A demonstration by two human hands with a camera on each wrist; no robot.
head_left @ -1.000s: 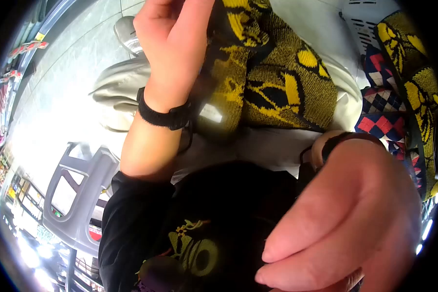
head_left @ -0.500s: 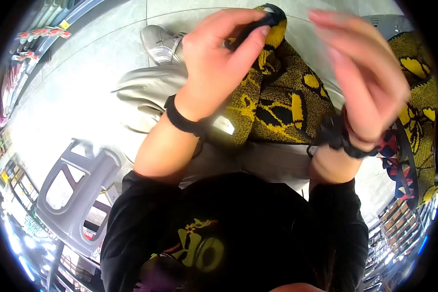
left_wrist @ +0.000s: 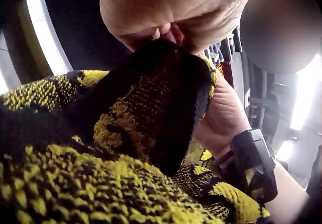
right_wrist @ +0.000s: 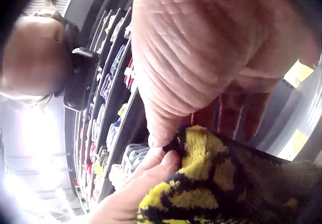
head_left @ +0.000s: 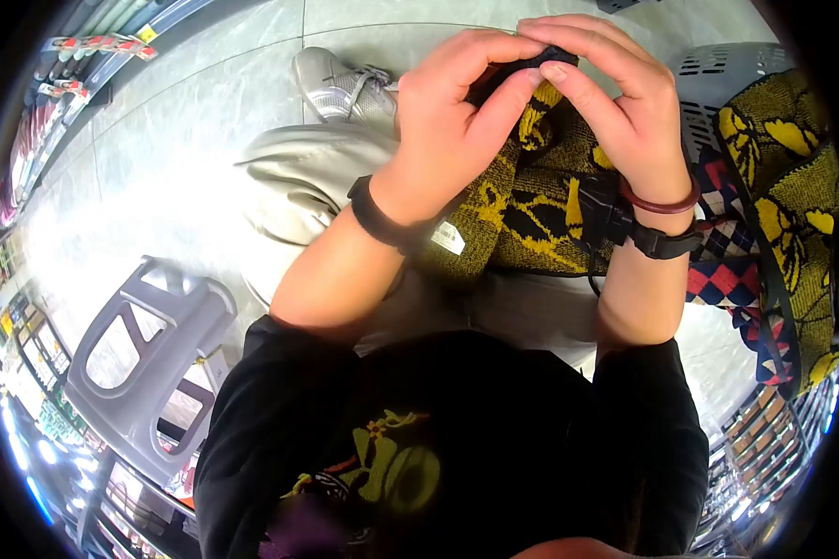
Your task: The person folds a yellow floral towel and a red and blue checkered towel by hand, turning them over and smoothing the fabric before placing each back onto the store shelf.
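Observation:
A black and yellow knitted garment (head_left: 531,210) lies across the seated person's lap, with a white tag (head_left: 447,237) on its left part. My left hand (head_left: 461,107) pinches its dark edge (head_left: 555,58) between thumb and fingers. From the other side my right hand (head_left: 634,116) grips the same edge, thumb and fingertips meeting the left hand's. In the left wrist view the black border (left_wrist: 176,118) forms a raised fold beneath the left palm (left_wrist: 171,8). In the right wrist view a yellow patch of the garment (right_wrist: 201,148) stands just below the right palm (right_wrist: 196,48).
To the right, a grey plastic basket (head_left: 708,65) stands beside another black and yellow knit (head_left: 783,214) and an argyle-patterned one (head_left: 722,279). A grey plastic stool (head_left: 149,363) is at the left. Shelves (head_left: 84,84) line the upper left; tiled floor (head_left: 196,121) lies between.
My right hand has come up from near the camera to the garment's edge and now grips it beside the left hand. The left hand has shifted right with the edge.

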